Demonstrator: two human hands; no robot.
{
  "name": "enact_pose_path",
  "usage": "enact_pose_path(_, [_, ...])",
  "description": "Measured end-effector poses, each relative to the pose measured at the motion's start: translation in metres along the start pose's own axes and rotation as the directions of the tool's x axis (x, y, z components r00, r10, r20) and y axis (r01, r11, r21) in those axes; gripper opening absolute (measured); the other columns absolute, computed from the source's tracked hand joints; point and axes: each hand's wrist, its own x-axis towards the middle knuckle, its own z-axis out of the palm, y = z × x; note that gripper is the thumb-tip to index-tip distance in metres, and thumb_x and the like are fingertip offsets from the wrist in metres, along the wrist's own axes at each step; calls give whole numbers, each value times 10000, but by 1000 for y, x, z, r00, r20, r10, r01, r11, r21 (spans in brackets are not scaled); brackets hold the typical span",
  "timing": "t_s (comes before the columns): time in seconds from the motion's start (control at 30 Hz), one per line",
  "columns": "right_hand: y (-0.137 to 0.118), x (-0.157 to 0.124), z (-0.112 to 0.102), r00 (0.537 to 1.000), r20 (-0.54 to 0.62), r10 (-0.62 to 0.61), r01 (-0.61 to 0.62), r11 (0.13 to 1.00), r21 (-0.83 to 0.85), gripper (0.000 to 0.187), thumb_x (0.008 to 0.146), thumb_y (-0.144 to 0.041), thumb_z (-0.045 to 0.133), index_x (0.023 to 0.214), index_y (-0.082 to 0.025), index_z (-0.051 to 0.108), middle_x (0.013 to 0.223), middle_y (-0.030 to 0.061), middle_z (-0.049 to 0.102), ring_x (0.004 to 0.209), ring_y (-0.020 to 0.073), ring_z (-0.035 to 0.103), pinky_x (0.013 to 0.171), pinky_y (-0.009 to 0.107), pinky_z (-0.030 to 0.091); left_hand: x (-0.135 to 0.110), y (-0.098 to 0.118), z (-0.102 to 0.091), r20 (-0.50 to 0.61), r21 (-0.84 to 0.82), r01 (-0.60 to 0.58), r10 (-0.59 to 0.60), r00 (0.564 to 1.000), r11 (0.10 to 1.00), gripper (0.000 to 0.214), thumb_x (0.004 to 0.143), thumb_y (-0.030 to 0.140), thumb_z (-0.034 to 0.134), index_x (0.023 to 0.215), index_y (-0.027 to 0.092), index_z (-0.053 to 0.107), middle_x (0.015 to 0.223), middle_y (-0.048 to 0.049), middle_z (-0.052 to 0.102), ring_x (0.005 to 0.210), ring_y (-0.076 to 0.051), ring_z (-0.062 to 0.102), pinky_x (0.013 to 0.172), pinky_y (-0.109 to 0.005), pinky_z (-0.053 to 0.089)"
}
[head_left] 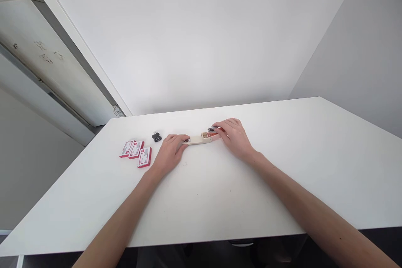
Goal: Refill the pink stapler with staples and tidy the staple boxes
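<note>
A cream and pale pink stapler [197,139] lies opened out flat on the white table, its inside showing near the hinge. My left hand [171,149] is closed around its left end, fingers on top and thumb along the near side. My right hand [232,135] is pinched at the right part, over the pink section. At its fingertips sits a small silver metal piece [211,130], which looks like a strip of staples; the fingers partly cover it. Left of my left hand are three small red and white boxes [136,149], lying close together.
Small black clips [156,136] lie behind the boxes. The white table [201,201] meets a pale wall [201,42] at its back edge. A cabinet-like panel [47,50] stands at the left, with a cable [118,111] near the table's back left corner.
</note>
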Motion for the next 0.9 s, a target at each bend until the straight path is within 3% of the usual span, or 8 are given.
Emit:
enact_pose_path(0.3, [5, 1, -1, 999, 23, -43, 43, 998, 38, 258, 1087, -330, 454, 1083, -283, 708, 1020, 39, 786, 970, 259, 660, 1057, 491, 412, 0, 0, 1, -7, 24, 12, -12, 1000, 1000, 281, 1033, 297, 483, 1258, 260, 646, 1253, -52, 735, 1246, -279, 580, 1075, -521, 481])
enact_pose_path(0.63, [4, 1, -1, 999, 39, -19, 17, 999, 44, 281, 1085, -314, 440, 1094, -285, 720, 1054, 51, 782, 1052, 280, 636, 1040, 492, 419, -1, 2, 0, 8, 20, 28, -28, 1000, 999, 279, 1038, 305, 483, 1266, 260, 638, 1258, -48, 728, 1260, -277, 563, 1088, -517, 467])
enact_pose_path(0.9, [2, 3, -6, 996, 76, -54, 56, 998, -18, 315, 1096, -269, 406, 1102, -280, 721, 1097, 58, 775, 1043, 268, 657, 1023, 469, 432, -1, 4, -1, 16, 21, 43, -43, 999, 999, 282, 1038, 309, 486, 1269, 258, 639, 1252, -46, 730, 1265, -280, 557, 1091, -510, 466])
